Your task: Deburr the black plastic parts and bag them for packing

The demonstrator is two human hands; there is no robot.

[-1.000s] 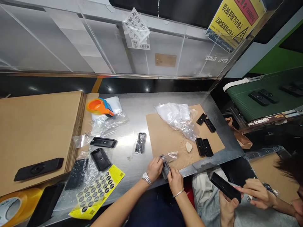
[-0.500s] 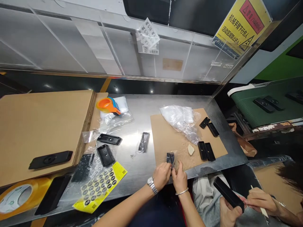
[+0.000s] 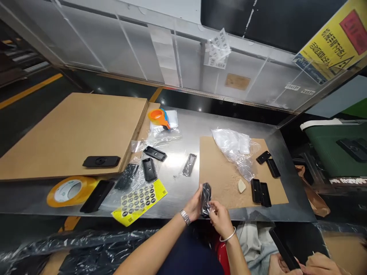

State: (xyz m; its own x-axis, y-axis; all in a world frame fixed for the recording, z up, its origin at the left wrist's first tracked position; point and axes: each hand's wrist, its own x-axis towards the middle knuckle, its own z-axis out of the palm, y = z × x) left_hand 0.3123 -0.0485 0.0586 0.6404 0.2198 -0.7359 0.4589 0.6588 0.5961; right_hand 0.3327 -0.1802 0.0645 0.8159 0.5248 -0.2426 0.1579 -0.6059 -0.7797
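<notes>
A black part in clear plastic wrap (image 3: 205,199) is held upright at the table's front edge. My left hand (image 3: 195,203), with a metal watch at the wrist, grips its left side. The fingers of my right hand (image 3: 219,217), which wears a bangle, pinch the wrap at its lower right. Behind my hands lies a cardboard sheet (image 3: 213,164) bearing a pile of clear bags (image 3: 231,145) and a pale wedge-shaped piece (image 3: 241,186). Another wrapped black part (image 3: 189,165) rests on the bare metal to the left.
Black trays (image 3: 256,191) lie on the sheet's right side. Leftward are a yellow sticker sheet (image 3: 140,202), a tape roll (image 3: 69,191), stacked cardboard (image 3: 86,130) and an orange tape dispenser (image 3: 157,116). A co-worker's hands (image 3: 318,264) hold a black part at lower right.
The wrapped part now stands higher and shows more of its length. My left hand has shifted to its side, my right to its lower right. The view has swung left; the co-worker's hands sit lower.
</notes>
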